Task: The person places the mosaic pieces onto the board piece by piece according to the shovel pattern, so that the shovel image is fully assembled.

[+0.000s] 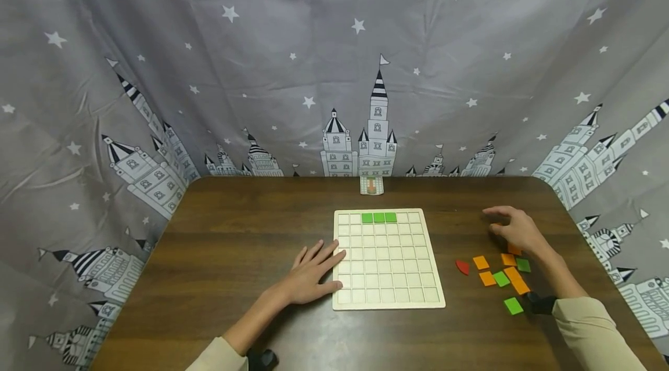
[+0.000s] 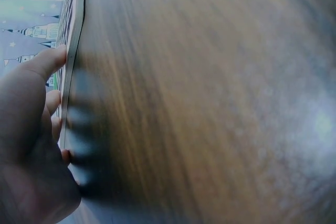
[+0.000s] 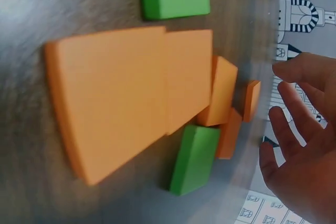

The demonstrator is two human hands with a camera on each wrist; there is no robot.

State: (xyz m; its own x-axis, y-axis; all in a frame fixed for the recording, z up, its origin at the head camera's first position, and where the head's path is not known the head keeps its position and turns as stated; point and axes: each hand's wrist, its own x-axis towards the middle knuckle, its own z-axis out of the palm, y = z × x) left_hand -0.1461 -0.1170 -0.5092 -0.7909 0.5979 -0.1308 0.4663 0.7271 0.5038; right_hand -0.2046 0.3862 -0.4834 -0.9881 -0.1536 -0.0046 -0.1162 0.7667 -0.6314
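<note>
In the head view my left hand (image 1: 307, 281) lies with spread fingers on the left edge of a pale grid board (image 1: 388, 298). The left wrist view shows its fingertips (image 2: 54, 60) along the board's side. Three green square tiles (image 1: 379, 218) sit side by side in the board's top row. My right hand (image 1: 516, 231) is held out over the table, just beyond a scatter of orange tiles (image 1: 515, 281) and green tiles (image 1: 513, 305). From the right wrist, its fingers look loosely bent and apart, with nothing between them. A red rounded piece (image 1: 462, 267) lies left of the loose tiles.
A small card (image 1: 371, 186) with a printed grid pattern is at the table's far edge. Behind the brown wooden table (image 1: 251, 214) hangs a grey curtain (image 1: 324, 5) with stars and castles. Dark wrist cameras (image 1: 540, 303) sit at both sleeves.
</note>
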